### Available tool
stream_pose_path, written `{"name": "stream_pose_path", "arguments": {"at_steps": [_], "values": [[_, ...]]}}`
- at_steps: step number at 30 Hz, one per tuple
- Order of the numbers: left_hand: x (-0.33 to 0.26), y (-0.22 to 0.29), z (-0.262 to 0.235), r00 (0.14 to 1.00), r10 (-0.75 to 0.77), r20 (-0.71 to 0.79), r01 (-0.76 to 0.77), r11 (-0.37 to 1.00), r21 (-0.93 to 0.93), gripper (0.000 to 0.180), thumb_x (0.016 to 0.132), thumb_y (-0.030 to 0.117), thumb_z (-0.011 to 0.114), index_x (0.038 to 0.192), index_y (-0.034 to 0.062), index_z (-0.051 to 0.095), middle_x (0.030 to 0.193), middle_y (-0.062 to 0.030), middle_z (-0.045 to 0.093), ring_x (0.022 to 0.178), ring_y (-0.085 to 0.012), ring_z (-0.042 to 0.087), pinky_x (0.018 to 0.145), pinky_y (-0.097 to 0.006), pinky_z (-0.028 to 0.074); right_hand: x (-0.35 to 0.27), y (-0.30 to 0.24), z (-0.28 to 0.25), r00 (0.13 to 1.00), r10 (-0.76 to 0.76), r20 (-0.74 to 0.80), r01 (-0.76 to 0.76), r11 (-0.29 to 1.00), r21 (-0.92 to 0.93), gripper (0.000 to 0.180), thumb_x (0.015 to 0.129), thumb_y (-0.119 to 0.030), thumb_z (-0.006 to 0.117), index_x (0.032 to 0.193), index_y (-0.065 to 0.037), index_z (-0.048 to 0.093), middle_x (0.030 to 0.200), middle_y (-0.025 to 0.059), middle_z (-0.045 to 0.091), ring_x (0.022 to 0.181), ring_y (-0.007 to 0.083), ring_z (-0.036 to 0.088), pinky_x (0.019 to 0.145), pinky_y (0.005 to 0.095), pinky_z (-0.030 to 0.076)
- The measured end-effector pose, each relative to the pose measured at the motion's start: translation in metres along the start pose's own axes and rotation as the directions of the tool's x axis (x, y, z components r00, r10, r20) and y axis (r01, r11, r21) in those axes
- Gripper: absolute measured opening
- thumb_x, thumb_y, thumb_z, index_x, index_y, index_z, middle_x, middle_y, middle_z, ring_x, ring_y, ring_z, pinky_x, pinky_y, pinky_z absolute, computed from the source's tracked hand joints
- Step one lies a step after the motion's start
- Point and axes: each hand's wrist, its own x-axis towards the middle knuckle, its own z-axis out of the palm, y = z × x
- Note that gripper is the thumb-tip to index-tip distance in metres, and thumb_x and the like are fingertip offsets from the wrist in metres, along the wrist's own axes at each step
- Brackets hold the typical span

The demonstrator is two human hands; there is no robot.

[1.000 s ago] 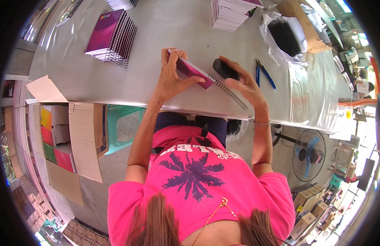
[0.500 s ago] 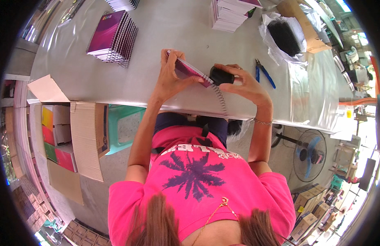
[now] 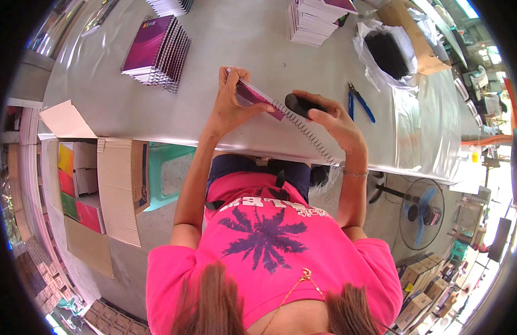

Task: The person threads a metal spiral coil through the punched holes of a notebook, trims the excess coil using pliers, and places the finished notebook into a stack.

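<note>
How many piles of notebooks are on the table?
3: a fanned pile of purple spiral notebooks at the left, a pile cut off by the top edge, and a tall stack at the upper right. More may lie out of view.

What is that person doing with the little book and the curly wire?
A person at a long grey table holds a magenta notebook in the left hand. The right hand has a grip on a small black tool pressed against the spiral wire, which runs along the notebook's edge and sticks out past it. Blue-handled pliers lie beside that hand. Stacks of notebooks sit farther along the table.
</note>
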Motion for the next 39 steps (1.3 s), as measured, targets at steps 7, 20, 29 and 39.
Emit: {"name": "stream_pose_path", "arguments": {"at_steps": [7,20,29,39], "values": [[0.002,-0.002,0.001,0.999,0.032,0.007,-0.032,0.999,0.005,0.072,0.052,0.028,0.096,0.102,0.0063,0.049,0.1,-0.0091,0.043,0.1,-0.0272,0.042,0.085,-0.037,0.043,-0.004,-0.008,0.014,0.985,-0.17,-0.011,0.171,0.985,0.037,0.051,0.088,-0.026,0.072,0.132,-0.002,0.06,0.118,0.0084,0.055,0.108,0.016,0.055,0.096,0.028,0.043],[0.002,-0.003,0.0,0.999,0.036,0.03,-0.036,0.999,0.006,0.073,0.05,0.028,0.096,0.101,0.0054,0.049,0.1,-0.0089,0.043,0.099,-0.0275,0.041,0.086,-0.036,0.042,0.013,0.012,0.025,0.978,-0.097,-0.187,0.042,0.958,-0.282,0.051,0.086,-0.03,0.074,0.13,-0.006,0.063,0.11,0.0062,0.055,0.101,0.0153,0.055,0.091,0.0277,0.045],[-0.002,-0.002,0.0,1.0,0.026,0.003,-0.026,1.0,-0.003,0.074,0.05,0.03,0.096,0.102,0.0057,0.049,0.1,-0.0088,0.044,0.099,-0.0267,0.041,0.086,-0.036,0.043,0.01,0.003,0.027,0.976,-0.038,-0.214,0.013,0.993,-0.12,0.055,0.085,-0.026,0.075,0.131,0.0,0.059,0.119,0.008,0.055,0.108,0.0147,0.053,0.092,0.0256,0.044],[-0.012,0.02,0.019,0.983,-0.081,-0.164,0.091,0.995,0.052,0.072,0.057,0.026,0.094,0.106,0.0034,0.046,0.103,-0.0104,0.04,0.099,-0.0274,0.041,0.088,-0.038,0.041,0.009,-0.008,0.011,0.767,-0.423,-0.481,-0.072,0.689,-0.721,0.041,0.086,-0.036,0.071,0.121,-0.016,0.068,0.125,0.0208,0.059,0.121,0.0346,0.051,0.108,0.0482,0.029]]}}
